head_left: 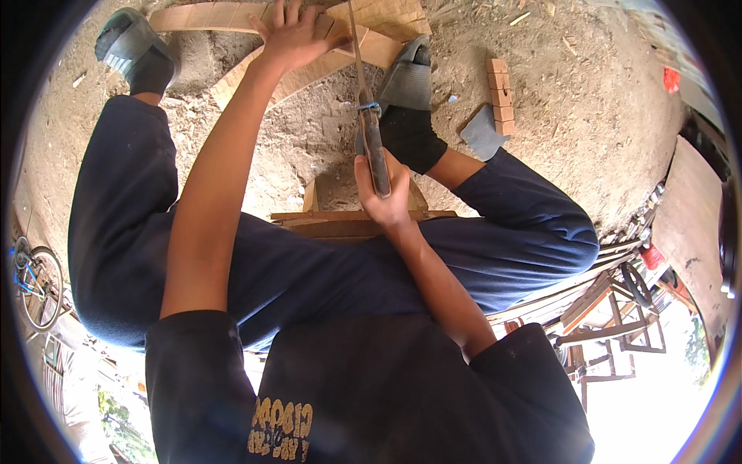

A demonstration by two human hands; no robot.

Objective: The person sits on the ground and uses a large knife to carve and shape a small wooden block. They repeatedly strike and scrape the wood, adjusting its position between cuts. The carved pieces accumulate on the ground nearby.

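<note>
My right hand [384,193] is closed around the worn wooden handle of a saw [372,143]. Blue binding wraps the handle where the long blade begins, and the blade, seen nearly edge-on, points away from me across the wood. At the far side, my left hand [292,37] lies with fingers spread on a board [371,48], just left of the blade. Beneath and around it are a curved wooden piece [205,17] and another plank [390,17]. The blade's tip runs out at the upper edge, and its teeth cannot be made out.
My sandalled feet [139,54] flank the wood on the dirt floor. Right of my right foot, a row of small notched wood blocks [501,97] lies by a dark flat piece [484,133]. I sit on a low wooden seat [340,226]. A bicycle [39,286] stands at left.
</note>
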